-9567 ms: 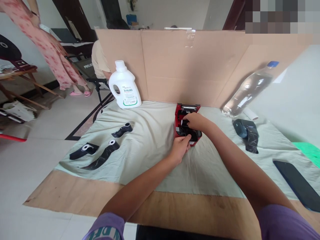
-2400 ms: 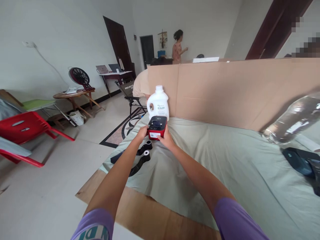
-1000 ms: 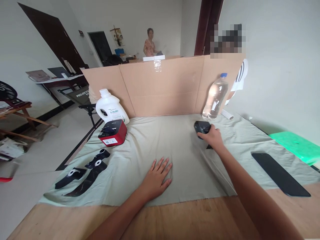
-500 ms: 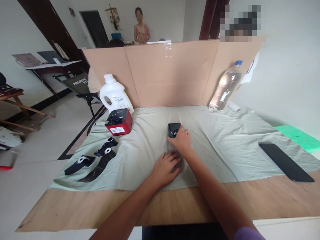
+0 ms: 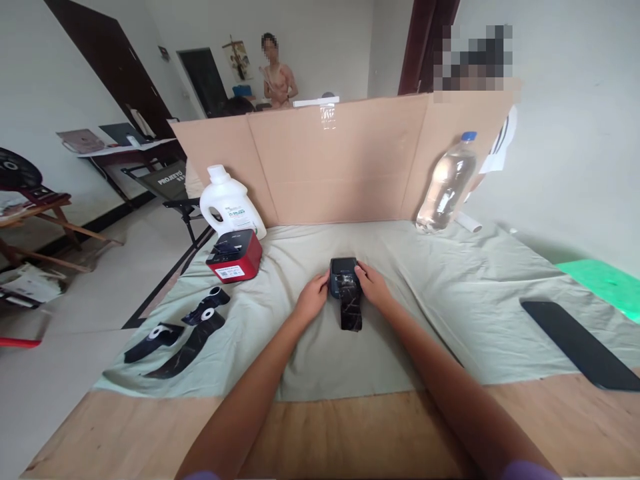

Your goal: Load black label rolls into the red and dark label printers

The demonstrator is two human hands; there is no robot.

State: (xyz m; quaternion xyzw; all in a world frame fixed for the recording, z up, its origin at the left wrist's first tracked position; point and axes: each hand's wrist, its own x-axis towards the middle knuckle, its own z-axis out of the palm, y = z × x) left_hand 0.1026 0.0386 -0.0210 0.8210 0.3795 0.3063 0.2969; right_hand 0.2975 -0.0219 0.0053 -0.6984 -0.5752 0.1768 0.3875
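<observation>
A small dark box-shaped device (image 5: 344,265), possibly a portable printer, sits on the cloth in front of me. A crinkled, shiny black strip (image 5: 351,313) lies over its near side and runs down onto the cloth towards me. My left hand (image 5: 314,295) holds the device's left side, its fingers closed against the edge. On the opposite side, my right hand (image 5: 374,285) grips the right edge, thumb near the top. The fingertips are partly hidden behind the device.
Black strips on white-cored rolls (image 5: 187,343) lie at left. Behind them stand a red-and-black box-shaped device (image 5: 245,260) and a white jug (image 5: 233,200). A clear bottle (image 5: 447,187) leans on the cardboard screen (image 5: 340,167). A black phone-like slab (image 5: 575,343) lies at right. Two people are beyond.
My left hand has risen from the cloth to the device's left side. My right hand has shifted from over the device to its right edge. The black strip now shows in front.
</observation>
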